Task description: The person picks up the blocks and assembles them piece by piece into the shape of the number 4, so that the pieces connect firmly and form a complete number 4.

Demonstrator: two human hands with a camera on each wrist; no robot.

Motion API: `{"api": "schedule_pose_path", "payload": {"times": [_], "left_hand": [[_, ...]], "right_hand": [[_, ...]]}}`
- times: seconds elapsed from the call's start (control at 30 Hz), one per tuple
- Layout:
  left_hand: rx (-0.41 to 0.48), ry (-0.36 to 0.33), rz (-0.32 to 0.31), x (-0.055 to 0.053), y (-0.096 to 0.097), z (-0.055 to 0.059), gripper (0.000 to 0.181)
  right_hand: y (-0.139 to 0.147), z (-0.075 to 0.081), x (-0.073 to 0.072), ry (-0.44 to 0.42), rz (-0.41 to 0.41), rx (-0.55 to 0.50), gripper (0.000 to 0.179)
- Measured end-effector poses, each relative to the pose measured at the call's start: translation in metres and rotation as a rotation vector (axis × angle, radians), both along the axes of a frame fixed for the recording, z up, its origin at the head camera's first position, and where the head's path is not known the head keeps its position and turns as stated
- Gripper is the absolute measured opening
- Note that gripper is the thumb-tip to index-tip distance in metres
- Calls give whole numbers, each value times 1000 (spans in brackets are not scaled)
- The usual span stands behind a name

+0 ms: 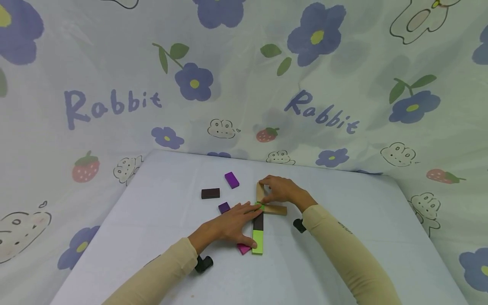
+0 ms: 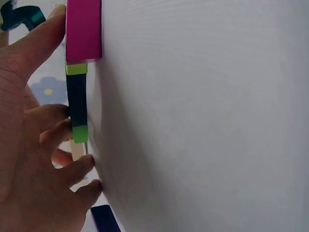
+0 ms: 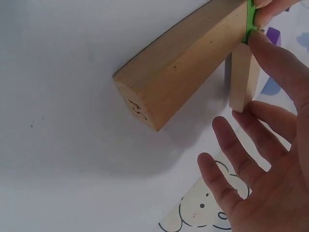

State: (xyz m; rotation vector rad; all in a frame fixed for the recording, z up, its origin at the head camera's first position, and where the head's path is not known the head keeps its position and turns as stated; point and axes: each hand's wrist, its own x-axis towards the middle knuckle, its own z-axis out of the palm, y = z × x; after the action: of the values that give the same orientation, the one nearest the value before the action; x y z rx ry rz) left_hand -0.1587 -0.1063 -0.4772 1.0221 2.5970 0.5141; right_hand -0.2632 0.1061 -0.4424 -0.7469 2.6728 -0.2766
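White tabletop (image 1: 289, 271), floral backdrop (image 1: 236, 101) — wooden blocks (image 1: 276, 210)

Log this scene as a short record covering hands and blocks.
Left hand: fingers at the green block
Right hand: spans the far block, index finger at its far end, thumb at the green block
Line, near to far: lime block, dark block, green block, far block
Right branch: side block, wooden
Apart, left: purple block, brown block, indigo block
Partly hidden: magenta block, by left thumb, head view

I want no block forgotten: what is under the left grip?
In the head view, part of a pink block shows under the left grip, by the thumb. Its other part, and anything farther under, is covered.
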Motion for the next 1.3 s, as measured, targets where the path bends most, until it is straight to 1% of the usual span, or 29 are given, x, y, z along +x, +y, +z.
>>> {"api": "schedule_pose_path", "payload": {"times": [0.2, 0.37, 0.57, 0.87, 1.1, 1.3], "left_hand": [[-2, -4, 5, 0, 0, -1, 100], [-11, -8, 8, 0, 0, -1, 100], [-6, -13, 9, -1, 0, -2, 99], [-14, -9, 4, 0, 0, -1, 99], [10, -11, 1, 2, 0, 2, 101], [6, -9, 2, 1, 0, 2, 100]], "right_hand": [[0, 2, -2, -16, -1, 16, 76], [1, 3, -1, -19, 15, 6, 75], [0, 4, 0, -35, 9, 0, 75], [2, 3, 0, -49, 8, 5, 74], [2, 1, -1, -43, 15, -1, 75], [2, 2, -1, -50, 11, 0, 75]]}}
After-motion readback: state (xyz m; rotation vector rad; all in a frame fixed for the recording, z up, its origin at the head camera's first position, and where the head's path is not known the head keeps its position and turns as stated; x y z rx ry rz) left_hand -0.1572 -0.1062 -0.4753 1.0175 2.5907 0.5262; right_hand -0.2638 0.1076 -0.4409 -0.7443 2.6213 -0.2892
